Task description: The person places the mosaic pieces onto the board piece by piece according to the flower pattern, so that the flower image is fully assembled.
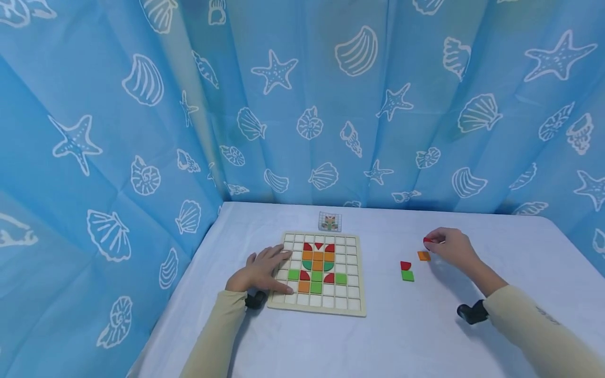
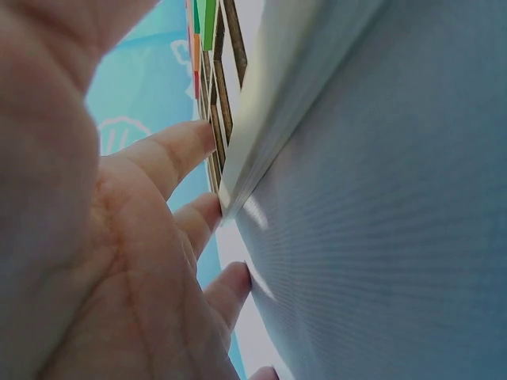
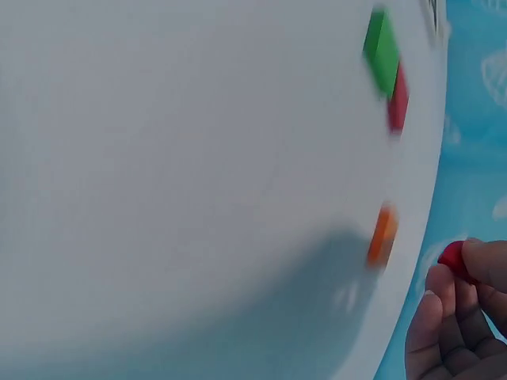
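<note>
My left hand [image 1: 261, 271] rests on the left edge of a square grid board [image 1: 342, 308], fingers spread. In the left wrist view its fingertips [image 2: 204, 136] lie along the board's rim. Red, orange and green tiles form a pattern in the grid's middle columns, with an orange tile [image 1: 304, 286] and a light green tile [image 1: 316, 288] at the bottom. At the right, my right hand [image 1: 454, 249] pinches a red tile [image 3: 453, 256] between thumb and fingers. Below it on the cloth lies a loose orange tile [image 1: 424, 255]. A red quarter-round tile [image 1: 405, 265] adjoins a green square tile [image 1: 407, 275].
Behind the board lies a small pattern card [image 1: 330, 221] showing a coloured grid. A white cloth covers the table [image 1: 387, 341]. A blue curtain [image 1: 302, 105] with white shell prints hangs along the back and left sides.
</note>
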The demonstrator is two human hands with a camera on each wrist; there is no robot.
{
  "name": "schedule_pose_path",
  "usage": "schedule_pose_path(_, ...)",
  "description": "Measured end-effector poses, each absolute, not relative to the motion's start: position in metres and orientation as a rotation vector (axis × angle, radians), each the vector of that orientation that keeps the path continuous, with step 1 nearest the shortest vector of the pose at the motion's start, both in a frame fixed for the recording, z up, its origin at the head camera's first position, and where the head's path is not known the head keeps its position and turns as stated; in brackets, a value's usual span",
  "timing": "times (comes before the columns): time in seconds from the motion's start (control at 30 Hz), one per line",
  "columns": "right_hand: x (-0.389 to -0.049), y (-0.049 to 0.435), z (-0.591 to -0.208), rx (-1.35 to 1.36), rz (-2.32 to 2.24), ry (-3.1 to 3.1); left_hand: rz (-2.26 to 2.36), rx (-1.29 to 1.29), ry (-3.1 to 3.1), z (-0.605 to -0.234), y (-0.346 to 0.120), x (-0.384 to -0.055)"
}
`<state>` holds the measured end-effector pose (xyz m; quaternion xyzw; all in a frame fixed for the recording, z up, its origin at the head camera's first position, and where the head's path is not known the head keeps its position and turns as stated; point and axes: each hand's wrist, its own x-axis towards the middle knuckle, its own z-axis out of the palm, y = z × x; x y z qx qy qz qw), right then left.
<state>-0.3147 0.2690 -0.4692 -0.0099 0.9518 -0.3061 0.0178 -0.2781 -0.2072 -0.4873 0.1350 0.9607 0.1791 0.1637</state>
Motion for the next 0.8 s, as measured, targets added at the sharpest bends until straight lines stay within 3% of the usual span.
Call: schedule_pose_path(0.8,-0.295,0.049,-0.472,-0.463,-1.216,2.605,0.492,0.394,2.751,-0.488,-0.209,-0.282)
